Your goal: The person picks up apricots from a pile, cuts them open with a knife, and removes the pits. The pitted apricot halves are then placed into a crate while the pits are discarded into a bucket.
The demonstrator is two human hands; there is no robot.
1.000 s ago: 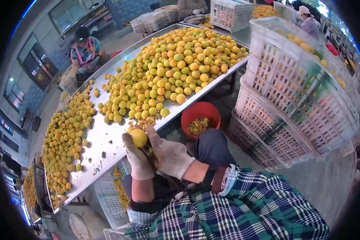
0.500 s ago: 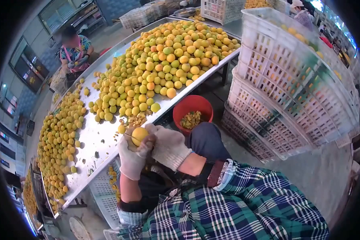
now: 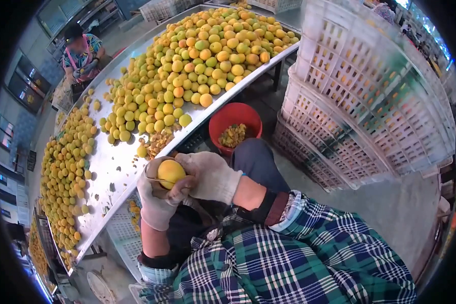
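Note:
A yellow apricot [image 3: 171,172] sits in my gloved left hand [image 3: 155,196], whose fingers are closed around it. My gloved right hand [image 3: 207,175] meets it from the right, thumb and fingers pressed together at the apricot's lower side. A thin, blade-like strip runs along the fruit there; I cannot tell what my right fingers grip. Both white gloves are stained dark at the fingertips. Just beyond my hands, at the edge of the metal table [image 3: 128,178], lie cut apricot pieces [image 3: 160,142]. Behind them rises a big heap of whole apricots [image 3: 197,66].
Below the table edge stands a red bucket [image 3: 219,121] with apricot pieces inside. Tall stacked white crates [image 3: 359,96] fill the right side. More apricots [image 3: 68,177] line the table's left, a crate [image 3: 124,233] stands beneath, and a person [image 3: 83,55] sits across.
The view has shifted slightly, so the table, bucket and crates appear higher and farther left. Both hands remain together at the apricot, which now shows more of its surface.

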